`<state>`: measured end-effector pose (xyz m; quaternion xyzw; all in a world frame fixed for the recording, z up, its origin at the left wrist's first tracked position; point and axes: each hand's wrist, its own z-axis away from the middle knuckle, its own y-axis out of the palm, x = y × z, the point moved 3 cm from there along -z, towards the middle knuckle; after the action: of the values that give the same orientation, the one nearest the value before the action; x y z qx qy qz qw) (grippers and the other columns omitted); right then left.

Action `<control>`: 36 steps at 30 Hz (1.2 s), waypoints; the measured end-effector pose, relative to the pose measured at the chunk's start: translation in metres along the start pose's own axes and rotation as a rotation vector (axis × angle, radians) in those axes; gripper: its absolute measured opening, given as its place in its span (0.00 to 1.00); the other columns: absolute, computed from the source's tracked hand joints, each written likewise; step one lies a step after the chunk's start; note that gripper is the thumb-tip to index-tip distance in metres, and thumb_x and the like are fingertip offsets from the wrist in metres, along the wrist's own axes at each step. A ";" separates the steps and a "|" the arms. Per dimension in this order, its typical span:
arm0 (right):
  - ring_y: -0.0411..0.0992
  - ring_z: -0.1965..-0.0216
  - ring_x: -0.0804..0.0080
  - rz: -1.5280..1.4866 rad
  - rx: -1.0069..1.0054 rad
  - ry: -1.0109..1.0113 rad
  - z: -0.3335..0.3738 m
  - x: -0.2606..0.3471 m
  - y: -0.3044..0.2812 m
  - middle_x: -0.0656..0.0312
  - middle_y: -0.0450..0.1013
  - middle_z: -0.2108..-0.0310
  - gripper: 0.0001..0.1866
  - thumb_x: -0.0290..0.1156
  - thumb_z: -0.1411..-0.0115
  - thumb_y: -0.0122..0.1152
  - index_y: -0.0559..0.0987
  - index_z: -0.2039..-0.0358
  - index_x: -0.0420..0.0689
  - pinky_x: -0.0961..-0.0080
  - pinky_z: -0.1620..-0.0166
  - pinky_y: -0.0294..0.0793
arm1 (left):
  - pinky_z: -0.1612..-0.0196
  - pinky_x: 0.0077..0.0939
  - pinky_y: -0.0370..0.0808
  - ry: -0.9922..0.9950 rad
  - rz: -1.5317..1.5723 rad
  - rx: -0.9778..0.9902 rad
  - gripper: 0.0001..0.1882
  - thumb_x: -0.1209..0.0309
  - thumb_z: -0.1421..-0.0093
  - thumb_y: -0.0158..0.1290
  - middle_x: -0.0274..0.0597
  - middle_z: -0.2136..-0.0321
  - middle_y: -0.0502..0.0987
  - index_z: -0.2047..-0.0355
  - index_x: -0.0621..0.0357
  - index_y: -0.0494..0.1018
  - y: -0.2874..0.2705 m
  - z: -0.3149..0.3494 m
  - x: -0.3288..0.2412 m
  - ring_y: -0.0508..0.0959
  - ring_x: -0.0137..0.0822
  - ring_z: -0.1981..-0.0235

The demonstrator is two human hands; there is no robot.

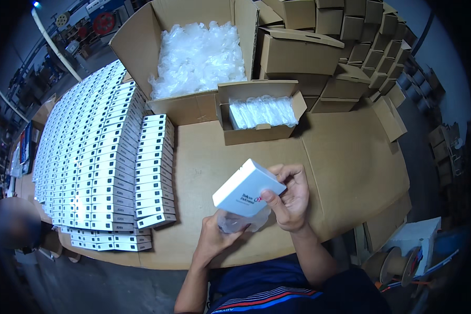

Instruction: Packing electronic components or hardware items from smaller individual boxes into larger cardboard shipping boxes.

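Note:
A small white printed box [246,188] is tilted above the table in front of me. My right hand [289,201] pinches its right end between thumb and fingers. Below the box, my left hand [218,232] grips a clear plastic bag [243,222], bunched and partly hidden by the box. The lower end of the box meets the bag; whether it is inside the opening I cannot tell. Beyond the hands stands an open brown carton [259,137] with a row of bagged white boxes [264,112] in it.
Many white boxes [89,157] are stacked in rows on the left, with a shorter row [156,172] beside them. A large carton [193,107] full of clear plastic bags [201,60] stands at the back. Brown cartons [301,55] are piled at the back right of the cardboard-covered table [356,162].

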<state>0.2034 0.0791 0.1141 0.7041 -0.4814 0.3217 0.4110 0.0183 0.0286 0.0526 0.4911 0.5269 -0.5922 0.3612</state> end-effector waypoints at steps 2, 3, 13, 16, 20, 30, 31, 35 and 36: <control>0.70 0.57 0.78 -0.012 0.035 0.017 0.002 -0.001 0.002 0.55 0.70 0.57 0.19 0.19 0.36 0.65 0.62 0.54 0.42 0.78 0.54 0.74 | 0.54 0.31 0.81 -0.004 0.023 -0.026 0.21 0.75 0.48 0.69 0.49 0.62 0.86 0.54 0.66 0.78 -0.001 0.000 0.009 0.86 0.38 0.58; 0.70 0.57 0.78 -0.013 0.035 0.018 0.003 -0.002 0.001 0.55 0.70 0.57 0.19 0.19 0.36 0.65 0.62 0.54 0.42 0.78 0.54 0.74 | 0.54 0.31 0.81 -0.005 0.026 -0.045 0.22 0.75 0.49 0.69 0.49 0.62 0.86 0.54 0.66 0.78 -0.002 0.000 0.013 0.87 0.38 0.58; 0.71 0.60 0.80 0.138 0.101 0.044 0.001 -0.008 -0.012 0.60 0.72 0.60 0.17 0.19 0.39 0.68 0.71 0.53 0.40 0.81 0.59 0.74 | 0.54 0.33 0.82 -0.026 0.040 -0.061 0.24 0.73 0.47 0.69 0.51 0.63 0.86 0.50 0.66 0.77 -0.001 0.001 0.005 0.87 0.39 0.59; 0.73 0.63 0.80 0.222 0.173 0.125 -0.003 -0.011 -0.008 0.61 0.73 0.63 0.16 0.21 0.39 0.69 0.74 0.54 0.39 0.81 0.61 0.75 | 0.55 0.33 0.82 -0.055 0.071 -0.055 0.26 0.73 0.48 0.71 0.50 0.63 0.86 0.49 0.67 0.77 0.004 0.001 0.009 0.86 0.38 0.60; 0.77 0.64 0.81 0.408 0.098 0.227 -0.007 -0.018 -0.005 0.59 0.78 0.66 0.10 0.26 0.36 0.67 0.76 0.58 0.37 0.77 0.61 0.78 | 0.48 0.31 0.78 -0.057 0.129 0.013 0.25 0.69 0.39 0.65 0.48 0.56 0.84 0.45 0.68 0.74 0.006 0.005 0.013 0.82 0.34 0.53; 0.73 0.50 0.76 0.018 0.096 0.581 0.013 -0.047 -0.018 0.56 0.75 0.53 0.21 0.27 0.34 0.65 0.70 0.44 0.36 0.75 0.46 0.75 | 0.41 0.28 0.70 -0.084 0.622 -0.309 0.26 0.57 0.22 0.40 0.44 0.48 0.76 0.37 0.69 0.67 0.008 0.010 0.048 0.74 0.31 0.47; 0.73 0.49 0.76 -0.064 0.090 0.645 0.022 -0.049 -0.021 0.56 0.75 0.52 0.21 0.27 0.34 0.66 0.71 0.45 0.36 0.76 0.46 0.75 | 0.41 0.28 0.70 -0.082 0.623 -0.310 0.26 0.57 0.22 0.40 0.44 0.48 0.76 0.37 0.69 0.67 0.006 0.008 0.048 0.74 0.31 0.47; 0.75 0.56 0.80 -0.056 0.019 0.592 0.046 -0.063 -0.015 0.61 0.77 0.59 0.14 0.20 0.35 0.65 0.74 0.50 0.35 0.82 0.50 0.76 | 0.42 0.29 0.71 -0.023 0.608 -0.331 0.28 0.56 0.22 0.37 0.45 0.47 0.77 0.37 0.69 0.67 0.001 0.004 0.051 0.75 0.32 0.47; 0.76 0.59 0.82 -0.046 -0.022 0.549 0.045 -0.062 -0.012 0.63 0.78 0.62 0.10 0.18 0.35 0.65 0.77 0.54 0.35 0.85 0.52 0.76 | 0.42 0.29 0.71 -0.016 0.597 -0.328 0.28 0.56 0.21 0.37 0.46 0.47 0.77 0.38 0.70 0.68 0.000 0.004 0.054 0.76 0.32 0.48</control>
<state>0.1970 0.0675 0.0377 0.5969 -0.3392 0.4860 0.5408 0.0032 0.0301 0.0004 0.5544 0.4453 -0.3715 0.5970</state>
